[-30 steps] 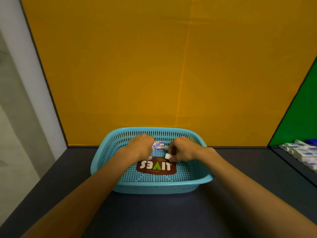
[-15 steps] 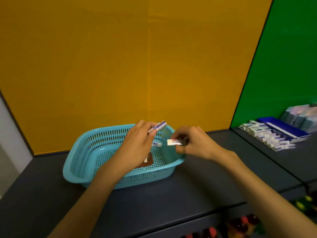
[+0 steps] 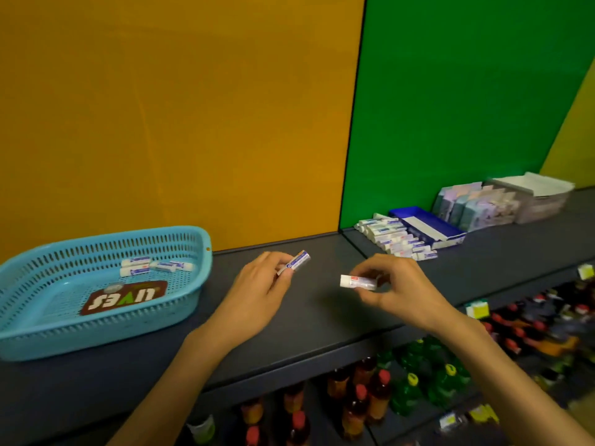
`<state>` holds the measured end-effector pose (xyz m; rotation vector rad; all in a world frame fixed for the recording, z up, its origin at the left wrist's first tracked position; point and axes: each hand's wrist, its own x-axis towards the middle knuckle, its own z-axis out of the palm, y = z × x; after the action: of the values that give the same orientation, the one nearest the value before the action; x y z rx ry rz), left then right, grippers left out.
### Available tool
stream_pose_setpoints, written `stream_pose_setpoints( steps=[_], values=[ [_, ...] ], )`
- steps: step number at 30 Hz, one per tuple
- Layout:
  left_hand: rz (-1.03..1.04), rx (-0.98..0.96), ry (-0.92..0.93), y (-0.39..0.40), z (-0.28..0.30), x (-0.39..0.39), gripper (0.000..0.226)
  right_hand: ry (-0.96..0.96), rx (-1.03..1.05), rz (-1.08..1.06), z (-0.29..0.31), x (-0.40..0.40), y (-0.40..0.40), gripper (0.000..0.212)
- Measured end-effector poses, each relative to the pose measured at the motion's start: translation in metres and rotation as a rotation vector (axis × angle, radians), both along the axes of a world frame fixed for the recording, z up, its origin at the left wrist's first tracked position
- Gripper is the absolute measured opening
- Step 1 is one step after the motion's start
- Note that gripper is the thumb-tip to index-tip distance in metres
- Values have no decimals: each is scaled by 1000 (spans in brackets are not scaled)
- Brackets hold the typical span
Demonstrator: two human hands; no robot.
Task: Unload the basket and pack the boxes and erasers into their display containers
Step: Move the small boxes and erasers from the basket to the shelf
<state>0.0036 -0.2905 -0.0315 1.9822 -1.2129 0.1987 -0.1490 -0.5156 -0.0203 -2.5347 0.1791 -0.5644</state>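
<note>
Carrying is the step in hand: one sleeved white eraser (image 3: 297,261) is pinched at the fingertips of the left hand (image 3: 257,294), and a second eraser (image 3: 358,282) is held between thumb and fingers of the right hand (image 3: 397,289), both above the dark shelf (image 3: 322,317). Well behind and to the left of both grips, four more erasers (image 3: 156,266) are left in the blue basket (image 3: 106,323). Ahead and to the right of the right hand, a row of erasers (image 3: 397,239) is laid beside a blue display box (image 3: 425,225). Next, both pieces would need to be brought there and set down in line with that row.
</note>
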Motion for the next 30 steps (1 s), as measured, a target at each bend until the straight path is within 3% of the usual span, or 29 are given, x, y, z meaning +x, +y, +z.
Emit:
stream_pose_setpoints(
  steps=[7, 14, 23, 30],
  values=[
    [84, -19, 66, -85, -23, -68, 12, -48, 13, -15, -7, -76, -91, 25],
    [92, -10, 76, -150, -31, -90, 11, -44, 41, -27, -20, -102, -164, 24],
    [121, 137, -60, -242, -56, -43, 22, 20, -79, -29, -54, -46, -243, 23],
    [200, 226, -144, -312, -58, 2, 35, -5, -206, -6, -38, 11, -297, 26]
  ],
)
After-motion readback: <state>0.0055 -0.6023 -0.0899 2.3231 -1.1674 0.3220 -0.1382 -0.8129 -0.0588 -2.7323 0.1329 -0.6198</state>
